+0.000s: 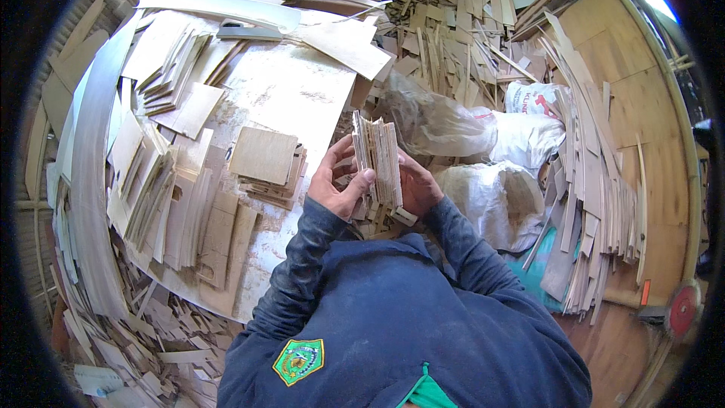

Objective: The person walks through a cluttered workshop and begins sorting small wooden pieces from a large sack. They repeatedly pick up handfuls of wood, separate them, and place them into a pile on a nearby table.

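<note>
A stack of thin plywood pieces [379,159] stands on edge between my two hands, in front of my chest and just past the table's right edge. My left hand [339,180] grips its left face, thumb laid along the near side. Pressed to the right face is my right hand [417,185], its fingers partly hidden behind the stack. To the left of my left hand, a low pile of squarish plywood pieces [264,156] lies on the white-topped table [291,98]. Small wood offcuts show below the held stack.
Leaning rows of plywood sheets [162,189] cover the table's left side. White sacks [495,204] and a cloudy plastic bag [438,117] sit to the right. Long wood strips [585,181] lean beyond them, near a red disc [683,306]. Scrap wood [453,38] litters the far floor.
</note>
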Action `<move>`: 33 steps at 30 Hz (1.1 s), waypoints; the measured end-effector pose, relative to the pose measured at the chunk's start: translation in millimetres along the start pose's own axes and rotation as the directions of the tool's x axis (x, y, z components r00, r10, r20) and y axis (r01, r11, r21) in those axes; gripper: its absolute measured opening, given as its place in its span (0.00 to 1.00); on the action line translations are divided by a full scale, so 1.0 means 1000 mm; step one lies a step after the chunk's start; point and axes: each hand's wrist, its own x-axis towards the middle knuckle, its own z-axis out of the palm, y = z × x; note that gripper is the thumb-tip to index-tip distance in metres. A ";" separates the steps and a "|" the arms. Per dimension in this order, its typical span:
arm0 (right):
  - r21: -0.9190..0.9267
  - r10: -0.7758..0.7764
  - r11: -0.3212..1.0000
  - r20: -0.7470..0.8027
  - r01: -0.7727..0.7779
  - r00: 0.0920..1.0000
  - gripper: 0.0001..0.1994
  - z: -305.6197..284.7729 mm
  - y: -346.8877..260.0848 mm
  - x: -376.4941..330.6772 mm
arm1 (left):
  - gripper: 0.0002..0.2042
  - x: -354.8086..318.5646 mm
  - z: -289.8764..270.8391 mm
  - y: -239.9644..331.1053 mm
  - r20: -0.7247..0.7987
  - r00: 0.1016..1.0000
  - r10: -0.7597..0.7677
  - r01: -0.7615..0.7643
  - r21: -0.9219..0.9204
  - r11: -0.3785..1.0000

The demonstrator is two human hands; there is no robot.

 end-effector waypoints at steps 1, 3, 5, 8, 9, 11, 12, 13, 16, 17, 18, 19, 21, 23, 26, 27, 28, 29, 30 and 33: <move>-0.021 -0.044 0.999 -0.007 0.043 0.999 0.34 -0.006 -0.001 0.001 | 0.31 0.001 0.000 -0.001 0.021 0.999 -0.032 0.033 -0.054 0.998; 0.010 -0.086 0.996 0.010 0.086 0.996 0.36 -0.021 -0.005 0.006 | 0.28 0.004 -0.001 -0.005 0.059 0.996 -0.060 0.069 -0.179 0.981; -0.100 -0.097 0.990 0.018 0.099 0.995 0.37 -0.034 -0.010 0.012 | 0.28 0.009 0.000 -0.010 0.034 0.999 -0.004 0.009 -0.162 0.987; -0.228 -0.131 0.965 0.008 0.129 0.991 0.42 -0.044 -0.017 0.023 | 0.31 0.017 0.002 -0.018 -0.019 0.993 0.116 -0.117 -0.162 0.980; -0.302 -0.155 0.941 0.011 0.151 0.988 0.42 -0.045 -0.020 0.028 | 0.30 0.021 0.003 -0.020 -0.044 0.990 0.133 -0.139 -0.185 0.973; -0.300 -0.132 0.944 0.034 0.136 0.991 0.41 -0.046 -0.028 0.039 | 0.30 0.027 0.006 -0.026 -0.092 0.992 0.087 -0.104 -0.208 0.973; -0.304 -0.102 0.948 0.008 0.100 0.995 0.40 -0.047 -0.033 0.047 | 0.31 0.028 0.009 -0.029 -0.133 0.986 0.098 -0.123 -0.195 0.973; -0.297 -0.073 0.953 -0.010 0.067 0.997 0.39 -0.047 -0.039 0.057 | 0.33 0.029 0.012 -0.031 -0.190 0.980 0.055 -0.091 -0.186 0.978; -0.389 -0.010 0.921 -0.058 -0.014 0.998 0.29 -0.051 -0.048 0.104 | 0.40 0.022 0.014 -0.038 -0.263 0.964 -0.035 0.058 0.081 0.995; -0.502 -0.010 0.864 -0.090 -0.037 0.996 0.27 -0.054 -0.053 0.127 | 0.41 0.015 0.017 -0.041 -0.266 0.964 0.027 -0.007 0.076 0.997; -0.604 -0.018 0.795 -0.126 -0.062 0.992 0.26 -0.058 -0.056 0.150 | 0.42 0.007 0.021 -0.044 -0.266 0.964 0.007 0.000 0.025 1.000; -0.663 0.027 0.740 -0.145 -0.117 0.989 0.27 -0.063 -0.058 0.172 | 0.42 -0.003 0.021 -0.046 -0.220 0.975 -0.037 0.038 0.001 0.999; -0.697 0.092 0.705 -0.091 -0.130 0.992 0.27 -0.071 -0.051 0.223 | 0.41 -0.021 0.023 -0.052 -0.095 0.982 -0.162 0.153 -0.092 0.984; -0.778 0.164 0.618 -0.013 -0.113 0.986 0.25 -0.080 -0.037 0.270 | 0.40 -0.034 0.026 -0.059 -0.038 0.966 -0.257 0.251 -0.109 0.962; -0.946 0.153 0.311 -0.043 -0.089 0.987 0.32 -0.082 0.003 0.314 | 0.37 -0.049 0.026 -0.073 0.071 0.939 -0.337 0.339 -0.030 0.940; -0.988 0.088 0.068 -0.132 -0.139 0.987 0.35 -0.072 0.014 0.326 | 0.36 -0.052 0.024 -0.076 0.120 0.930 -0.348 0.352 -0.018 0.936; -0.989 0.003 -0.031 -0.148 -0.148 0.989 0.37 -0.067 0.021 0.326 | 0.35 -0.054 0.022 -0.080 0.135 0.918 -0.373 0.375 0.006 0.927; -0.978 -0.026 -0.055 -0.199 -0.200 0.980 0.38 -0.062 0.022 0.322 | 0.34 -0.054 0.021 -0.084 0.198 0.909 -0.368 0.381 -0.034 0.924; -0.968 -0.089 -0.106 -0.217 -0.226 0.972 0.41 -0.057 0.022 0.312 | 0.32 -0.052 0.023 -0.088 0.215 0.894 -0.392 0.408 -0.035 0.912; -0.981 -0.339 0.157 -0.162 -0.114 0.927 0.40 -0.058 0.007 0.253 | 0.29 -0.041 0.034 -0.092 0.208 0.847 -0.489 0.464 0.162 0.871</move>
